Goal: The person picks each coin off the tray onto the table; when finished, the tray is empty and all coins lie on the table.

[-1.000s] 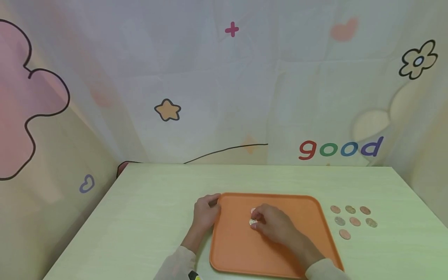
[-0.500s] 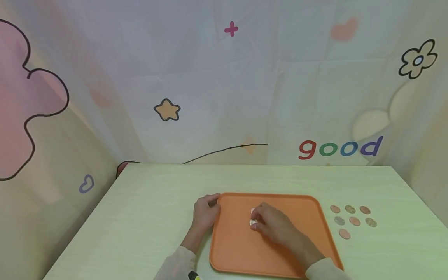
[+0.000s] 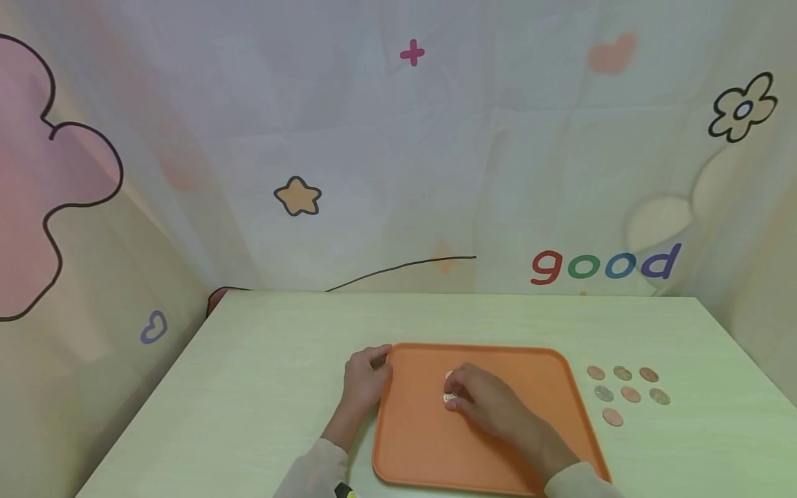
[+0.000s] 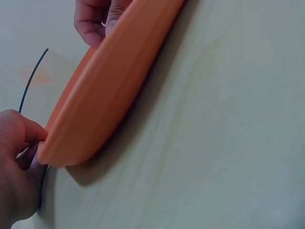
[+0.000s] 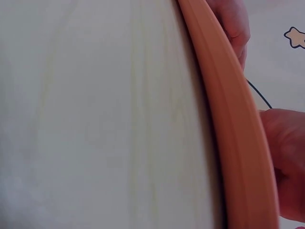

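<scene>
An orange tray [image 3: 423, 449] lies on the pale table. At its far left corner my left hand [image 3: 366, 377] grips the rim; in the left wrist view, the thumb and fingers of that left hand [image 4: 16, 162] pinch the corner. Over the tray, my right hand [image 3: 492, 401] has its fingers bent down and pinches a silvery coin [image 3: 450, 398] between thumb and fingertips. Just behind that one, a second, pinkish coin [image 3: 448, 374] is partly hidden by the fingers. The tray wall hides the coins from both wrist views, where the right hand [image 5: 288, 157] shows only in part.
Several copper and silvery coins [image 3: 631, 394] lie flat in loose rows on the table to the right of the tray. A printed cloth [image 3: 373, 138] hangs behind the table and at both sides. A small black and yellow item [image 3: 344, 491] shows by the left sleeve.
</scene>
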`<state>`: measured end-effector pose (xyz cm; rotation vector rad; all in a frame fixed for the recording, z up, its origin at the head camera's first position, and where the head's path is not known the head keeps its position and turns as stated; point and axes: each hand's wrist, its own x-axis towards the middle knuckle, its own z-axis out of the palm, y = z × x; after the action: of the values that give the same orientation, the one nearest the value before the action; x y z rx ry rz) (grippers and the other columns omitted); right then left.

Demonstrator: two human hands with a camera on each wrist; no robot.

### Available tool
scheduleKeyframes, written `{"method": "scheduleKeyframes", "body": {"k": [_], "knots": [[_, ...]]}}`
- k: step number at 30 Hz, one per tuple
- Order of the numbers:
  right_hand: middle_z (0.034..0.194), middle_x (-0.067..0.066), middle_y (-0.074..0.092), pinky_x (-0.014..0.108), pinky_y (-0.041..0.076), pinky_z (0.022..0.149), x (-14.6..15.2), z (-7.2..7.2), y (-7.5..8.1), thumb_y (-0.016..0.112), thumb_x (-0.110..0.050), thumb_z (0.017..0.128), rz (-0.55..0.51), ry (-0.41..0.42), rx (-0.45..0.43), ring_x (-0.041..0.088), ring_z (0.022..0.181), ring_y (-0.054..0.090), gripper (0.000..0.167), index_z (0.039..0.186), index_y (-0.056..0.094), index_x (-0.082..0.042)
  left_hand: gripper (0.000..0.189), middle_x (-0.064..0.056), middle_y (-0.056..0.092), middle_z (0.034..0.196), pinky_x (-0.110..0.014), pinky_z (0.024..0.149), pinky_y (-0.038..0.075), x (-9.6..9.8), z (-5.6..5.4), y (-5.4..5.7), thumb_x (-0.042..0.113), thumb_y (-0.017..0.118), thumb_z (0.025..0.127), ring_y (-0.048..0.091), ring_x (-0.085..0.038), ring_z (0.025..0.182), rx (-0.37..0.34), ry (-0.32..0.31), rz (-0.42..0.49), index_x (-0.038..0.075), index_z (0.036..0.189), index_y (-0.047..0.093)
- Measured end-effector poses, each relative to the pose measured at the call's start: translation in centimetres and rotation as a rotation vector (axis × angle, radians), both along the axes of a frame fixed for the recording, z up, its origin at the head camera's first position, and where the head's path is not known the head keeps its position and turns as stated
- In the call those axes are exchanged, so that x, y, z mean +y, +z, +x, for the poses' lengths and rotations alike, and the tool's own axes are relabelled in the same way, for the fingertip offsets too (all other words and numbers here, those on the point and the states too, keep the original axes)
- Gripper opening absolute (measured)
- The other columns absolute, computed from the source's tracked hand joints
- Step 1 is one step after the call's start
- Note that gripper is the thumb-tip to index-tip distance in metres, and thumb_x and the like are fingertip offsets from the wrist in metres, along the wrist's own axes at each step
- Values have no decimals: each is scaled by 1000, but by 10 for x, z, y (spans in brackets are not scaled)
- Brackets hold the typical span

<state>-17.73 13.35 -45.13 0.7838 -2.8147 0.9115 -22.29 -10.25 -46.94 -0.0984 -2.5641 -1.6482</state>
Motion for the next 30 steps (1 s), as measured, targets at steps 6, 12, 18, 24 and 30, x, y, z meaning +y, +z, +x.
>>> {"method": "scheduleKeyframes", "body": {"k": [6,12,18,24,30], "knots": [[90,-6,60,25,50,73,0,0,1,77,-19,88,0,11,13,4,79,54,14,89,64,-14,40,-25,71,125,-49,99,56,1,0,1,-3,60,88,67,-39,120,2,1,1,-5,127,68],[90,-9,60,24,47,72,1,-1,-3,74,-21,90,-18,29,1,1,81,50,14,93,61,-18,40,-25,70,126,-50,100,56,1,1,1,-2,59,89,66,-39,121,-7,3,3,-4,127,68],[91,-9,64,29,53,78,2,-1,-3,70,-19,94,43,71,-3,7,82,58,7,100,66,-20,40,-25,71,123,-50,99,56,1,1,1,-2,60,87,67,-39,119,2,11,-9,-4,126,69],[105,-5,73,41,56,96,4,-1,-6,69,-19,94,36,64,-25,16,101,69,10,104,70,-19,40,-25,72,122,-49,98,56,1,1,1,-3,60,87,68,-39,118,14,2,-7,-5,126,69],[95,-6,69,25,53,82,6,0,-7,73,-15,91,-111,57,-114,3,87,58,12,103,71,-14,41,-24,71,124,-49,99,56,0,2,1,-3,59,87,67,-39,120,9,-1,-11,-4,127,69]]}}
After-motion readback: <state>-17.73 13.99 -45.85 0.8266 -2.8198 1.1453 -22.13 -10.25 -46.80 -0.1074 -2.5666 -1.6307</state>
